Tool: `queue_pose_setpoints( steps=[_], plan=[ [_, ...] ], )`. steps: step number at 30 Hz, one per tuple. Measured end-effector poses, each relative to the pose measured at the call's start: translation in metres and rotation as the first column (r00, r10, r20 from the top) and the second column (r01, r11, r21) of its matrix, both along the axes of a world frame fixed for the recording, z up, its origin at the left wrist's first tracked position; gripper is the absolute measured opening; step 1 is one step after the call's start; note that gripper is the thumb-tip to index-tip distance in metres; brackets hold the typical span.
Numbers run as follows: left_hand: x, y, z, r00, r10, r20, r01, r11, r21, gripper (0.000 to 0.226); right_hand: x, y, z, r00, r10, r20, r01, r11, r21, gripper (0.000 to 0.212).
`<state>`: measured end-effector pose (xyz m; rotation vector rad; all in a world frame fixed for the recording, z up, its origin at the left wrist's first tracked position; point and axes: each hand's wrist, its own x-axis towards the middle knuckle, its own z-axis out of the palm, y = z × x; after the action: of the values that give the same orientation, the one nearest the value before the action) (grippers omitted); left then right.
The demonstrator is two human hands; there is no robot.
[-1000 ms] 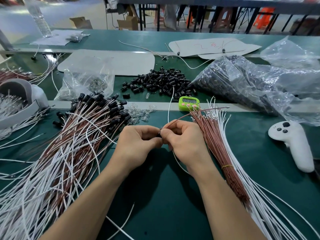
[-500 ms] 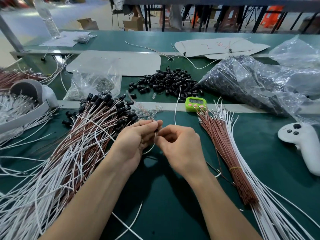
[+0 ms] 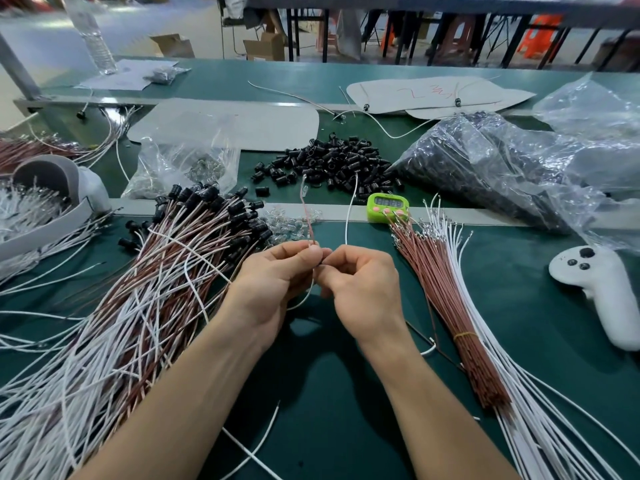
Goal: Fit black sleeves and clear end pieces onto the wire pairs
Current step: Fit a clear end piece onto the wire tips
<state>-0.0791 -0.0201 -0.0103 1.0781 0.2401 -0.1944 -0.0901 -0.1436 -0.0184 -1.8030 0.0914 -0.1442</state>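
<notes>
— Hands together near centre: left hand (image 3: 277, 275) pinching the brown wire (image 3: 306, 216), right hand (image 3: 360, 282) pinching the white wire (image 3: 347, 216), tips pointing far
— And the black sleeve (image 3: 320, 262)?
— Seemingly nipped where the hands meet, barely visible. Level both tips, then feed together

The brown wire (image 3: 307, 220), which one second ago slanted right over the tied bundle (image 3: 436, 289), now stands upright from the left hand's (image 3: 273, 282) pinch. The white wire (image 3: 349, 213) rises just beside it from the right hand's (image 3: 360, 285) pinch. The fingertips of both hands, parted half a second ago, meet again.
</notes>
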Motion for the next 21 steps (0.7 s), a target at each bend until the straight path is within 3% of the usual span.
queue_pose_setpoints(
  steps=[5, 11, 15, 21],
  plan=[
    [0.002, 0.002, 0.001, 1.0, 0.009, -0.012, -0.01, 0.997, -0.082, 0.027, -0.003, 0.001, 0.0, 1.0, 0.014, -0.018, -0.014, 0.998, -0.053, 0.016],
    [0.009, 0.015, 0.005, 0.997, 0.08, -0.005, -0.08, 0.983, -0.163, 0.022, -0.007, -0.009, 0.006, 0.996, 0.062, -0.065, -0.08, 0.941, -0.328, 0.009],
    [0.008, 0.013, 0.002, 0.998, 0.069, 0.005, -0.067, 0.985, -0.161, 0.018, -0.008, -0.02, 0.01, 0.999, 0.048, 0.01, -0.034, 0.833, -0.552, 0.013],
    [0.006, 0.009, 0.0, 0.999, 0.041, 0.009, -0.039, 0.991, -0.126, 0.022, -0.008, -0.005, 0.01, 0.994, 0.043, 0.096, -0.022, 0.978, -0.21, 0.003]
  ],
)
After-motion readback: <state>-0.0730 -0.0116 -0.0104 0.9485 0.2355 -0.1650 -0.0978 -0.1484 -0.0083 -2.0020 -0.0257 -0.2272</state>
